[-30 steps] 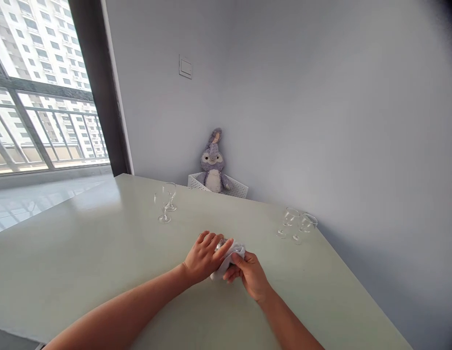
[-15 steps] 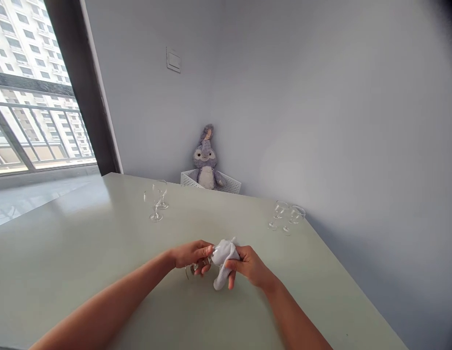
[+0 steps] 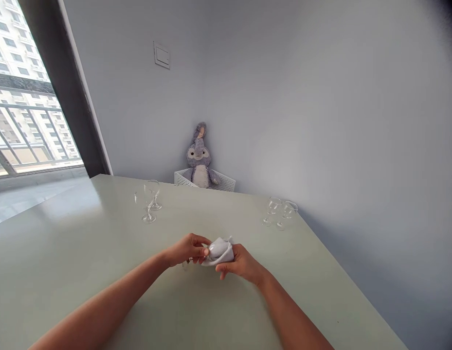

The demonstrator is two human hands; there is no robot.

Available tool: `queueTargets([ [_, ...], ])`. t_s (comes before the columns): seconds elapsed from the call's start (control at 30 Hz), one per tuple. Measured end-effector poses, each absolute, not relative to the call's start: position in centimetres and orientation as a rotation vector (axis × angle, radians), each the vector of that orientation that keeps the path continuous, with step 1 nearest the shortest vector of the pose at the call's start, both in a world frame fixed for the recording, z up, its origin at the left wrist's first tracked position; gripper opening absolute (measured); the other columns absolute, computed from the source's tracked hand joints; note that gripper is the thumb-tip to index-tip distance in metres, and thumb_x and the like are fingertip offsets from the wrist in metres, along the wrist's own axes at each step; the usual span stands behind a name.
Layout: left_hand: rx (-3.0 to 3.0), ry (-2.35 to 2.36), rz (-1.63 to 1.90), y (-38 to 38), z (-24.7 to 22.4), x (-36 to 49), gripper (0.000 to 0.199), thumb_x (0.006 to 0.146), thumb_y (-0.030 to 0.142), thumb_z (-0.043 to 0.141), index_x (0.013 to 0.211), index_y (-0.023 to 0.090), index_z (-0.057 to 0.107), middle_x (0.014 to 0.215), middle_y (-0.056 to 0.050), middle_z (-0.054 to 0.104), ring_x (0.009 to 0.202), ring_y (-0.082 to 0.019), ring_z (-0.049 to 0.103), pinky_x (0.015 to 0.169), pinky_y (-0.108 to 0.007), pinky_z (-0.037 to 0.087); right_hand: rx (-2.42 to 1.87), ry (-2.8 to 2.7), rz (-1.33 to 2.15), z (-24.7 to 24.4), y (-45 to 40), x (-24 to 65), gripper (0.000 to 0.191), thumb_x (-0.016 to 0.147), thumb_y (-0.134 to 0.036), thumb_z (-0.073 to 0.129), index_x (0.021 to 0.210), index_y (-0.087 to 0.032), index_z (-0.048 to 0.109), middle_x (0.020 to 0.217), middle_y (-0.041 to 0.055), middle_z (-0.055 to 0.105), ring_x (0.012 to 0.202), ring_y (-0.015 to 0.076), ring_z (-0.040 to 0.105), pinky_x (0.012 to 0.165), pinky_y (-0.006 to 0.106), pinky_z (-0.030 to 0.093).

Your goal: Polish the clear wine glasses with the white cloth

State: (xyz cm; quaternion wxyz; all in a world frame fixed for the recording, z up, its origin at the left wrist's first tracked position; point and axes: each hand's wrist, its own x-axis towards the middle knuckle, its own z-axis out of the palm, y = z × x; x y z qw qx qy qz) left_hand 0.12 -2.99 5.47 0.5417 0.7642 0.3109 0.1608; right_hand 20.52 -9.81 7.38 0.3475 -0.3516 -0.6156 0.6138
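Observation:
A stemmed glass point(image 3: 217, 249) lies on its side between my hands above the table's near part, its bowl toward the right and its foot toward the left. My left hand point(image 3: 191, 250) is closed round the glass near its stem; the foot is partly hidden behind the fingers. A white cloth point(image 3: 228, 254) wraps the bowl's far end and underside. My right hand point(image 3: 239, 265) grips this cloth from the right, thumb in front, and presses it against the bowl.
Two stemmed glasses point(image 3: 149, 216) stand at the back left of the pale table point(image 3: 211, 311). Two more point(image 3: 281, 224) stand near the right edge. Behind the far edge, a plush rabbit point(image 3: 199, 163) sits in a white perforated basket point(image 3: 227, 183). Walls rise behind and right.
The cloth's hanging end has been drawn up beneath the bowl. My right hand has turned a little, and more of the bowl shows. The view has shifted slightly to the right.

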Motion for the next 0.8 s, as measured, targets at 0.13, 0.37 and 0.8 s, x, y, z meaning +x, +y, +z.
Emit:
queueTargets([
  [0.13, 1.673, 0.605, 0.218, -2.9, 5.7, 0.1, 0.050, 0.081, 0.057, 0.036, 0.075, 0.012, 0.058, 0.057, -0.002, 0.056, 0.044, -0.009, 0.044, 0.045, -0.021, 0.034, -0.834, -1.612, 1.612, 7.1, -9.5, 20.6, 0.025, 0.070, -0.037, 0.065, 0.078, -0.014, 0.068, 0.075, 0.0032, 0.062, 0.064, 0.0146, 0.057, 0.048, 0.025, 0.049],
  [0.37, 2.692, 1.026, 0.835, -3.7, 4.6, 0.8, 0.032, 0.083, 0.040, 0.046, 0.105, 0.021, 0.059, 0.073, -0.005, 0.062, 0.074, -0.018, 0.055, 0.071, -0.032, 0.040, -0.964, -1.140, 1.546, 4.1, -7.8, 20.3, 0.039, 0.077, -0.049, 0.054, 0.077, -0.012, 0.066, 0.062, 0.0017, 0.060, 0.040, 0.0078, 0.051, 0.043, 0.023, 0.046],
  [0.8, 1.448, 0.658, 0.347, -1.8, 4.5, 0.2, 0.046, 0.069, 0.055, 0.056, 0.082, 0.011, 0.062, 0.051, 0.003, 0.045, 0.045, -0.007, 0.036, 0.046, -0.020, 0.026, -1.076, -1.944, 0.748, 4.6, -7.3, 22.4, 0.022, 0.078, -0.017, 0.046, 0.066, -0.019, 0.065, 0.065, -0.0013, 0.058, 0.066, 0.0147, 0.052, 0.065, 0.028, 0.043],
])
